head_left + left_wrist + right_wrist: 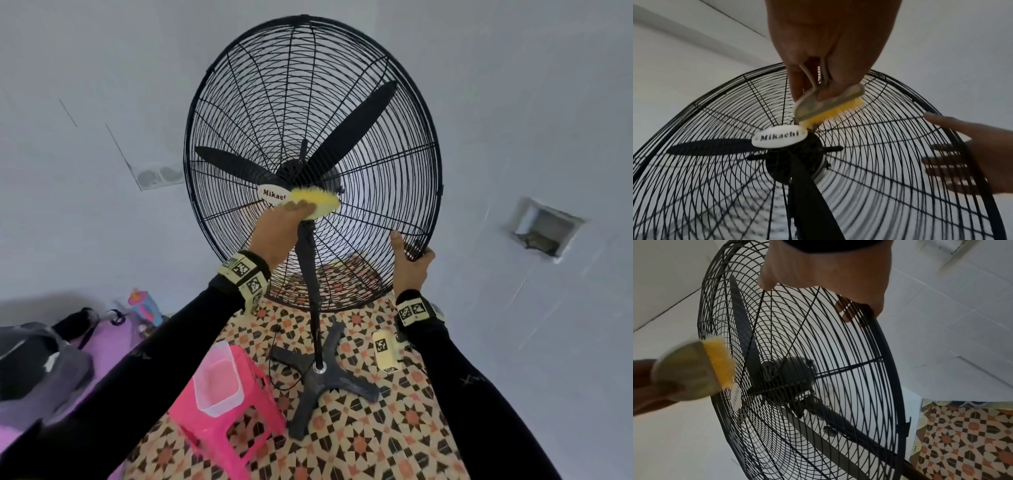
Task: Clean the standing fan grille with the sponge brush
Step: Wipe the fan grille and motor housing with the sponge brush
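A tall black standing fan fills the middle of the head view, its round wire grille [376,144] tilted toward me, with a white oval badge [779,136] at the hub. My left hand [284,219] grips a yellow-bristled brush [320,202] by its handle and presses the bristles [830,112] against the grille wires just right of the badge. My right hand [409,260] holds the grille's lower right rim [885,344], thumb on the front wires and fingers [945,164] curled behind them.
The fan's pole and cross-shaped base [322,370] stand on a patterned tile floor. A pink plastic stool [236,421] carrying a clear tub [215,380] sits left of the base. A yellow tagged block [385,349] lies right of the pole. Bags and purple cloth [51,359] lie at far left.
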### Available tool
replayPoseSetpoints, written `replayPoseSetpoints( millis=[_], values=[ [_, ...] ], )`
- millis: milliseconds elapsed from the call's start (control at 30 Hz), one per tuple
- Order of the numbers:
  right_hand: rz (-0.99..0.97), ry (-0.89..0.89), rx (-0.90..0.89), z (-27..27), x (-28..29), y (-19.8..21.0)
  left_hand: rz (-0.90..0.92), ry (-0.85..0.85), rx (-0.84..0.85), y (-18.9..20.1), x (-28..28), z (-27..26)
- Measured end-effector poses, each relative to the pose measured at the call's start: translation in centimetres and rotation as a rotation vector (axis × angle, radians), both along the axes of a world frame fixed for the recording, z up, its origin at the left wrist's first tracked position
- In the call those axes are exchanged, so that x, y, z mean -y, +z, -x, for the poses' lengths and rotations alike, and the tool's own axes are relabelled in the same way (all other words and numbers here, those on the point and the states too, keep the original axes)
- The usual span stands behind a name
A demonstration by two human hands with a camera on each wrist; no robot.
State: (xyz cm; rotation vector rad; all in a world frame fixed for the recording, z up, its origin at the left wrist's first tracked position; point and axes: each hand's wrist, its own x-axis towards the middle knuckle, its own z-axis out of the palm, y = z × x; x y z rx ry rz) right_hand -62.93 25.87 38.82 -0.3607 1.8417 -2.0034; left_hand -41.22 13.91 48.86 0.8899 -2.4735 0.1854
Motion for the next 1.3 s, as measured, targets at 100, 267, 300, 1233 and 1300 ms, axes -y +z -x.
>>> replayPoseSetpoints(
  millis=[100,267,300,1233,1300],
  values=[
    [-0.002,0.003,0.01,0.0,-0.1,0.6,-0.104,0.026,0.17,-3.3,-0.8,0.2],
    [-0.078,0.039,-0.136,0.9,-0.4,0.8,-0.159,0.012,0.041,-2.7,0.7,-1.6],
    [-0.082,0.05,-0.189,1.3,-0.6,1.0,-0.119,-0.008,-0.009,-1.9,1.0,-1.5],
    [-0.011,-0.057,-0.279,3.3,0.7,7.1,-0.115,0.014,0.223,-4.3,-3.2,0.3],
    [-0.002,-0.086,-0.302,3.2,0.9,6.6,-0.132,0.037,0.193,-3.6,-2.8,-0.6]
  ],
)
